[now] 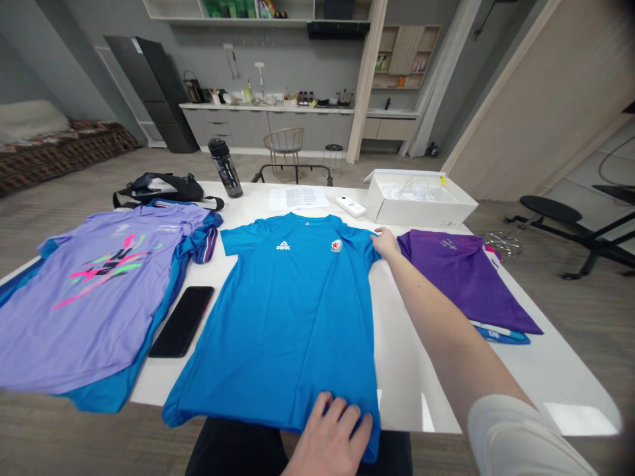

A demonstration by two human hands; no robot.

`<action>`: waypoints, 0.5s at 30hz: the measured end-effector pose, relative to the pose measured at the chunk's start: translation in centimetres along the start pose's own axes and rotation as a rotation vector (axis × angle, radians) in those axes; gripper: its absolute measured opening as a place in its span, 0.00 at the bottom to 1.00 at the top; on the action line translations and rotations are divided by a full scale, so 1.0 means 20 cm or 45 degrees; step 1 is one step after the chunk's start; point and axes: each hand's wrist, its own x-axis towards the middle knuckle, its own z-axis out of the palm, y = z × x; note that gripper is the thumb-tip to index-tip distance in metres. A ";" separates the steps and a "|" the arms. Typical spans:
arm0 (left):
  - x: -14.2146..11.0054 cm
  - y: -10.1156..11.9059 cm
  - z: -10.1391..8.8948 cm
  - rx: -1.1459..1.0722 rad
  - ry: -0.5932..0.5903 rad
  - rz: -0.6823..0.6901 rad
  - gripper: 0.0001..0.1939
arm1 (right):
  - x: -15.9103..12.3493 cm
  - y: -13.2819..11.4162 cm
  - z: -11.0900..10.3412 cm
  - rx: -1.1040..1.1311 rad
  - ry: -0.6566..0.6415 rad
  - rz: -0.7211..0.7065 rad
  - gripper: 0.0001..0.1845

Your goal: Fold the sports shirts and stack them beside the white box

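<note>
A blue short-sleeved T-shirt (292,317) lies spread front side up, its hem hanging over the table's near edge. A white PEAK logo and a small round badge mark its chest. Near the hem's right corner, my left hand (333,433) has its bent fingers on the fabric; its thumb is hidden. With my right arm stretched forward, my right hand (385,243) pinches the end of the shirt's right-side sleeve. Close to that hand lies a folded purple garment (456,277), with blue cloth showing under its near edge.
Left on the white table (401,370) are a lilac T-shirt (114,291) over other clothes, a black phone (182,322) and a black bag (166,188). Along the back stand a dark bottle (225,168), printed paper (298,198), a white device (350,206) and an open white box (419,210).
</note>
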 end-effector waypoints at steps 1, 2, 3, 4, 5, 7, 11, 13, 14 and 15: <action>0.01 0.01 -0.01 -0.020 0.070 -0.026 0.15 | 0.00 0.00 -0.01 -0.004 -0.002 0.008 0.14; 0.03 0.03 -0.02 -0.043 0.144 -0.052 0.15 | 0.00 -0.01 -0.02 -0.005 0.002 0.005 0.14; 0.05 0.04 -0.03 -0.068 0.216 -0.073 0.15 | 0.01 -0.01 -0.03 -0.001 0.020 -0.011 0.13; 0.07 0.06 -0.03 -0.098 0.280 -0.085 0.15 | 0.02 -0.02 -0.05 0.008 0.055 -0.036 0.13; 0.09 0.08 -0.03 -0.128 0.330 -0.091 0.14 | 0.03 -0.02 -0.07 0.019 0.104 -0.067 0.13; 0.14 0.10 -0.01 -0.172 0.365 -0.087 0.14 | 0.05 -0.02 -0.09 0.044 0.199 -0.116 0.14; 0.17 0.13 0.11 -0.117 0.166 -0.092 0.13 | 0.06 0.01 -0.07 0.056 0.136 0.055 0.20; 0.16 0.14 0.18 -0.076 0.106 -0.098 0.12 | 0.07 0.03 -0.05 0.051 0.096 0.158 0.22; 0.16 0.14 0.20 -0.060 0.103 -0.100 0.12 | 0.08 0.04 -0.04 0.052 0.089 0.175 0.22; 0.16 0.15 0.22 -0.046 0.109 -0.098 0.12 | 0.09 0.04 -0.03 0.057 0.081 0.171 0.22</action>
